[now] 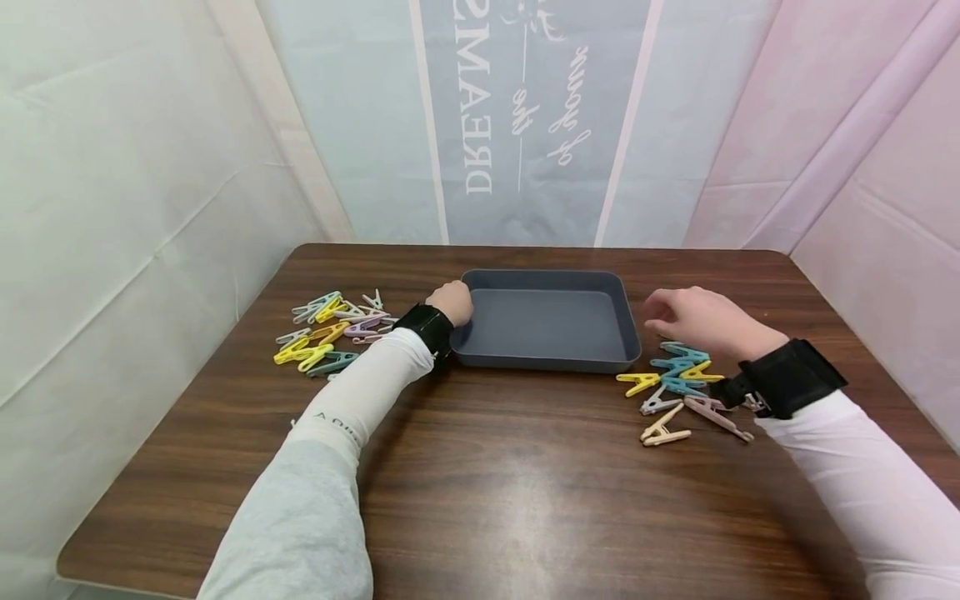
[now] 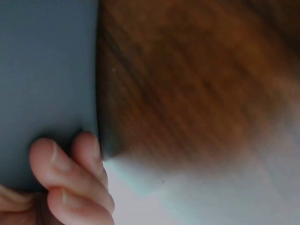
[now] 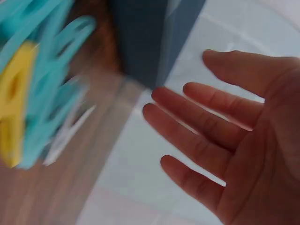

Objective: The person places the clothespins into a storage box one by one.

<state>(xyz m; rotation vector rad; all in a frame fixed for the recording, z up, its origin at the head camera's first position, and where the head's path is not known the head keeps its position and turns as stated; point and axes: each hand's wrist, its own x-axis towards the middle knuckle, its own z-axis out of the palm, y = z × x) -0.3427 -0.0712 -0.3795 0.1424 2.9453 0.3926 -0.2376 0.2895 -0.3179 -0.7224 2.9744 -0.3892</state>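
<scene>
A dark grey rectangular tray lies toward the back of the table. My left hand holds it by its left side. Close up in the left wrist view, curled fingertips press on the tray's wall; the thumb is largely hidden. To the right of the tray, my right hand hovers with nothing in it. Its fingers are spread and relaxed in the right wrist view. Just below that hand lies a pile of clothespins, blue, yellow, grey, pinkish and cream.
Another pile of clothespins, in yellow, orange, green, purple and pale shades, lies left of my left wrist. The brown wooden table ends at the back against a hanging cloth, with pale fabric walls at both sides.
</scene>
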